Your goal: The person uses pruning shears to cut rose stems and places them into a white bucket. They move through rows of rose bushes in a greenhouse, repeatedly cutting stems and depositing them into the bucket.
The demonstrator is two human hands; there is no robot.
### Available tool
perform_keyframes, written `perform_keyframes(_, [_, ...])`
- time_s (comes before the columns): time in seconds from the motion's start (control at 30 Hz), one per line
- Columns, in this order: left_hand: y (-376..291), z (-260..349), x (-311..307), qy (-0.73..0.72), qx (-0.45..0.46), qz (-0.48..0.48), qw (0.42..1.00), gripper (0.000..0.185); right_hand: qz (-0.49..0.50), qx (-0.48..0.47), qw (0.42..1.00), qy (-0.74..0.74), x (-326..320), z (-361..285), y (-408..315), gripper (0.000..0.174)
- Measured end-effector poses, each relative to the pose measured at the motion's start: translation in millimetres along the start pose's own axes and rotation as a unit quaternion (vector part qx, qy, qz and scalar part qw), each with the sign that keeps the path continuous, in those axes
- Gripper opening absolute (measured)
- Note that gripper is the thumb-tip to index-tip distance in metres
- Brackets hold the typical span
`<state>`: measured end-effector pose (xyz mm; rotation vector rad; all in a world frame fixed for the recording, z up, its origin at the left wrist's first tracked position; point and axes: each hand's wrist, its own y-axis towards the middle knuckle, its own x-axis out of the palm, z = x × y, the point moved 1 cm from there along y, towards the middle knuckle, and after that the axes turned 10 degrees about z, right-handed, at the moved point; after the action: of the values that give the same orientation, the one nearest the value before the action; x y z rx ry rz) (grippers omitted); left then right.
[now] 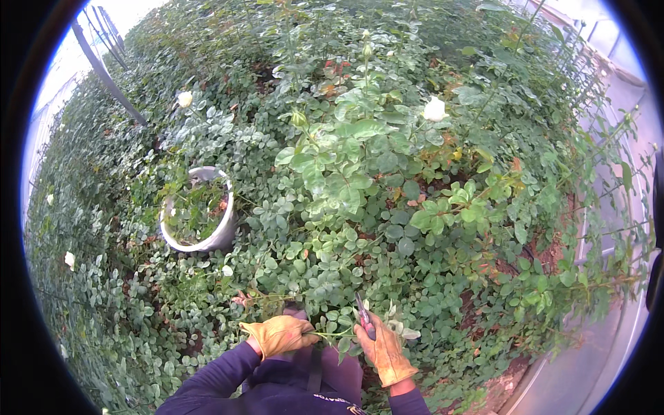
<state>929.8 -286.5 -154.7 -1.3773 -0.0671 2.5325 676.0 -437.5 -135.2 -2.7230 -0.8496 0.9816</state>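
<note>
My left hand, in a tan leather work glove, grips the end of a green leafy stem just in front of my body. The stem runs level from that fist toward my other glove. My right hand, gloved the same way, is closed around pruning shears with red on the handles. Their metal blades point up and away from me. Whether the blades are apart is too small to tell. Pale leaves stick out beside the right glove, and its fingers partly hide the far end of the stem.
A white bucket with cut greenery inside stands among the rose bushes at left. White roses bloom at upper left and upper right. A slanting post rises at far left. Plastic sheeting borders the right side.
</note>
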Motion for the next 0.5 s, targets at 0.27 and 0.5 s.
perform_keyframes(0.27, [11.5,-6.3,-26.7,-0.3,-0.151,0.142,0.931,0.03,-0.102,0.22,0.935,0.257,72.8,-20.3,-8.3,0.036])
perform_keyframes(0.5, [-36.0,-83.4,-54.2,-0.418,-0.313,0.131,0.843,0.075,-0.054,0.316,0.902,0.288,163.0,-49.2,26.5,0.041])
